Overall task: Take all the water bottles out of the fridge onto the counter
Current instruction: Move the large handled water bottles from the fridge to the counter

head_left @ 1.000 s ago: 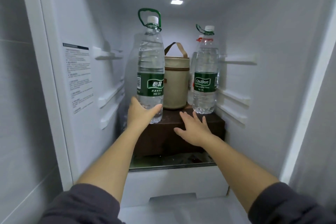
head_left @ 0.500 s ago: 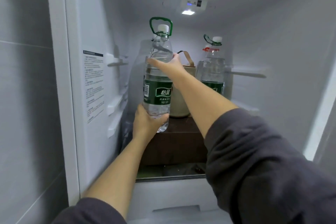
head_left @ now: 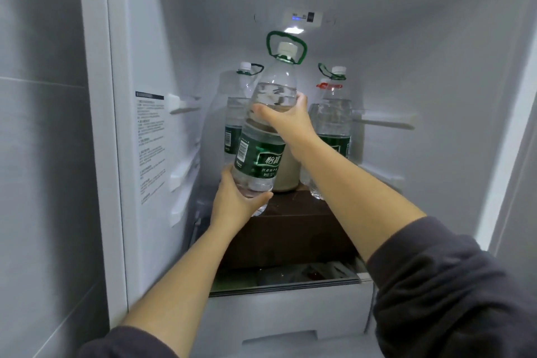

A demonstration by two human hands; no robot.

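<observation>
Head view, white fridge (head_left: pixel 436 67), brown box (head_left: pixel 290 229), grey wall (head_left: pixel 37 154)

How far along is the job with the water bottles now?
Done: nothing visibly out yet. In hand: left hand and right hand grip one tilted bottle. Left: at least the back-left bottle and the right bottle, inside the fridge.

Both arms are being held outstretched, forearms bared. The left hand (head_left: pixel 235 200) is being curled round the base of the bottle (head_left: pixel 261 160), while the right hand (head_left: pixel 286 122), above the left, is being wrapped round its shoulder
</observation>
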